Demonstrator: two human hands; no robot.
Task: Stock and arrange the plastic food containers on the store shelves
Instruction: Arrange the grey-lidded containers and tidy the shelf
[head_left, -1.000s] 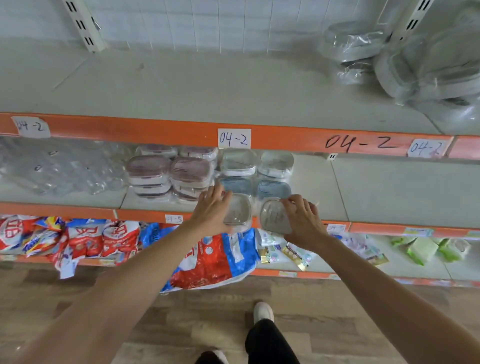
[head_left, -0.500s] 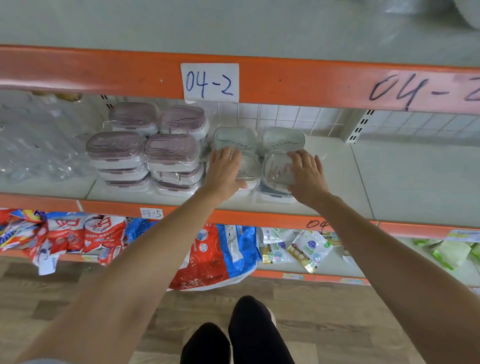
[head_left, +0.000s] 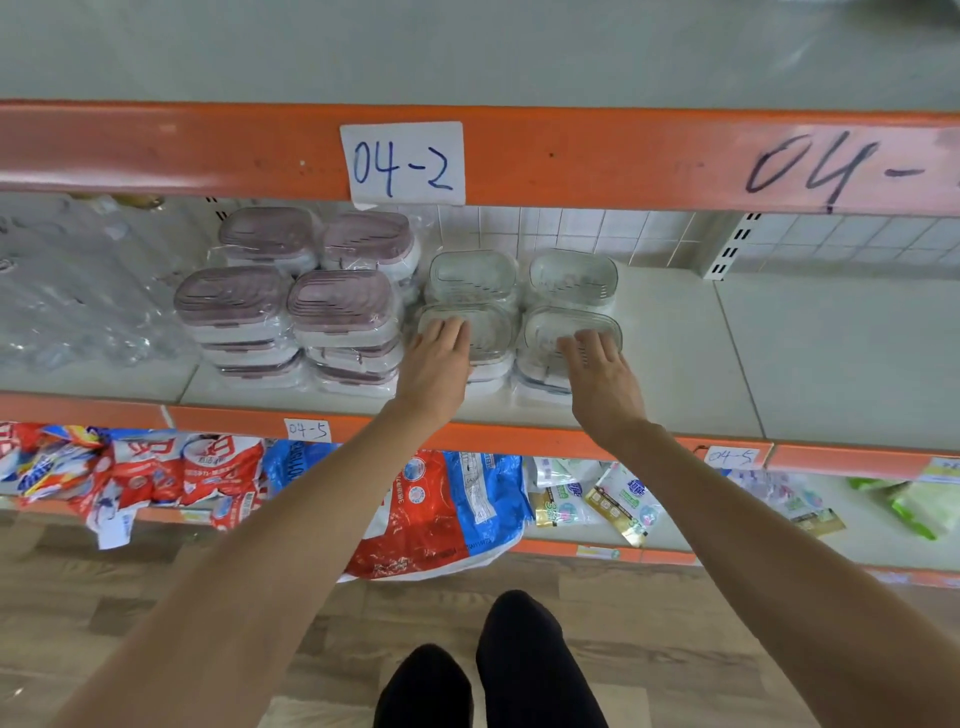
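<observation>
Both arms reach up to the middle shelf (head_left: 675, 364). The left hand (head_left: 434, 364) lies flat, fingers straight, on the lid of the front-left clear container (head_left: 488, 325), covering its near-left corner. The right hand (head_left: 597, 371) lies likewise, fingers extended and slightly spread, on the lid of the front-right clear container (head_left: 587, 325). Neither hand curls round anything.

The 2 clear containers top short stacks standing side by side, just apart, near the shelf's front edge. At 12 o'clock from each sits another clear-lidded container: the rear-left container (head_left: 472, 273) and the rear-right container (head_left: 574, 275), close to the white tiled wall (head_left: 649, 234).

At 9 o'clock from the left hand stand 4 stacks of film-wrapped pink-lidded containers (head_left: 340, 301), the nearest stack touching the front-left clear stack. Further toward 9 o'clock lie clear plastic bags (head_left: 78, 301), blurred.

An orange rail (head_left: 597, 156) above carries a paper label (head_left: 408, 163) reading "04-2". At 6 o'clock, the lower shelf holds a red and blue bag (head_left: 436, 514) and small packets (head_left: 618, 501).
</observation>
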